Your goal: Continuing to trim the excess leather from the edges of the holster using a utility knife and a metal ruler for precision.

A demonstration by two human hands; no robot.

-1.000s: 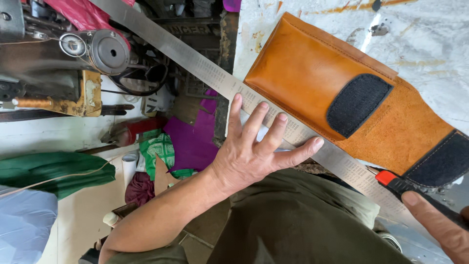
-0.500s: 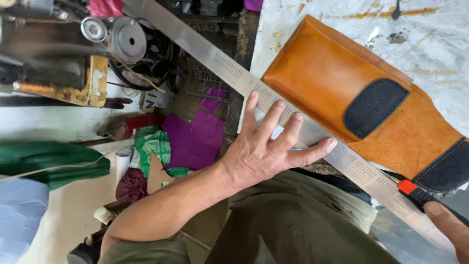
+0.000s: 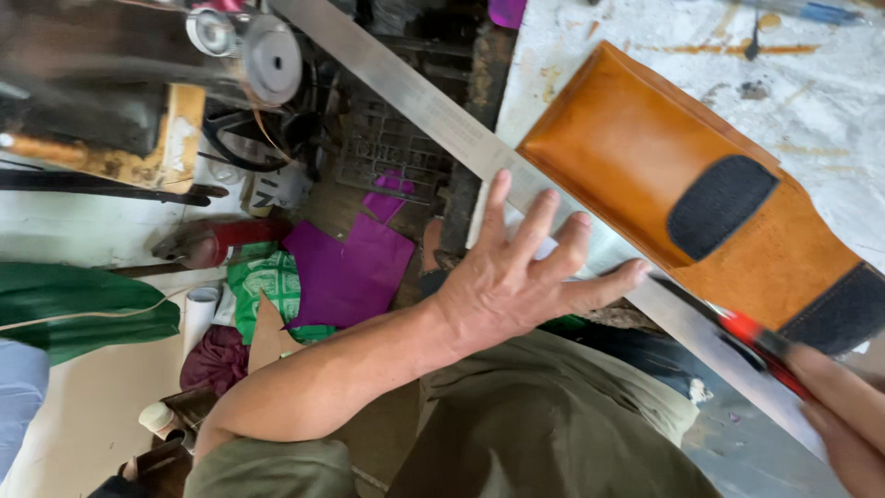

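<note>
The left hand (image 3: 516,277) lies flat with fingers spread, gripping nothing, pinning the long steel ruler (image 3: 433,106) against the tan leather pouch (image 3: 645,166) on the white table (image 3: 830,111), apparently as a guide for the red-handled knife (image 3: 761,343) gripped by the right hand (image 3: 843,420).

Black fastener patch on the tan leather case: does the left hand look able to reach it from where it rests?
Probably yes. The left hand lies flat on the metal ruler, fingers spread beside the leather case. The black patch sits just past the fingertips, uncovered. The right hand holds a red-handled tool farther along.
</note>
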